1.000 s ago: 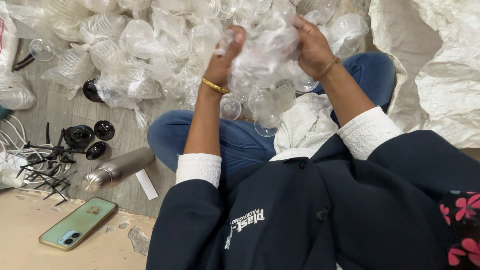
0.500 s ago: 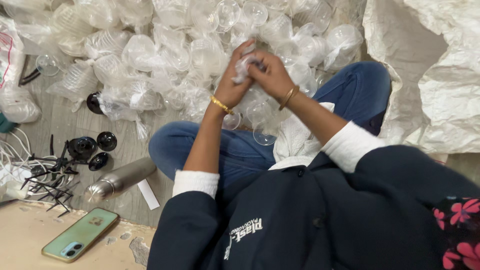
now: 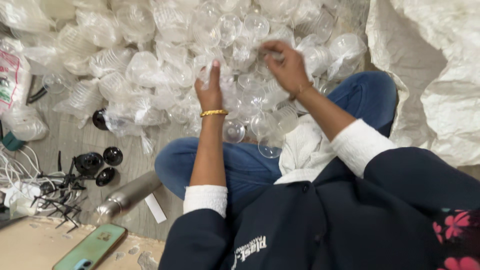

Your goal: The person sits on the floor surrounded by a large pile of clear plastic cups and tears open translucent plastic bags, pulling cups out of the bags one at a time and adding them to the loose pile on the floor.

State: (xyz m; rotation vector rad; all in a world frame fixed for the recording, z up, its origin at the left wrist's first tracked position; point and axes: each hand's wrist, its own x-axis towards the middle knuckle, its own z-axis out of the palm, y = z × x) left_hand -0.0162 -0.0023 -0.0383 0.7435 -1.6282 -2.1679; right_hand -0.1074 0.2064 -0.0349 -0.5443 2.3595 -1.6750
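I sit cross-legged on the floor in blue jeans and a dark jacket. My left hand (image 3: pixel 210 87), with a gold bangle at the wrist, grips one side of a clear plastic bag (image 3: pixel 240 70) holding clear plastic cups. My right hand (image 3: pixel 283 62) pinches the bag's other side, higher and to the right. Loose clear cups (image 3: pixel 252 127) lie over my lap beneath the hands. A big heap of bagged clear cups (image 3: pixel 135 55) fills the floor ahead.
A steel bottle (image 3: pixel 127 196) lies on the floor by my left knee. Black round lids (image 3: pixel 97 162) and black cables and ties (image 3: pixel 50 192) lie further left. A green phone (image 3: pixel 92 247) rests on a tan board. Large white sacks (image 3: pixel 440 80) stand at right.
My hands, close together half a second ago, have spread apart along the bag. The view has shifted slightly closer to the heap.
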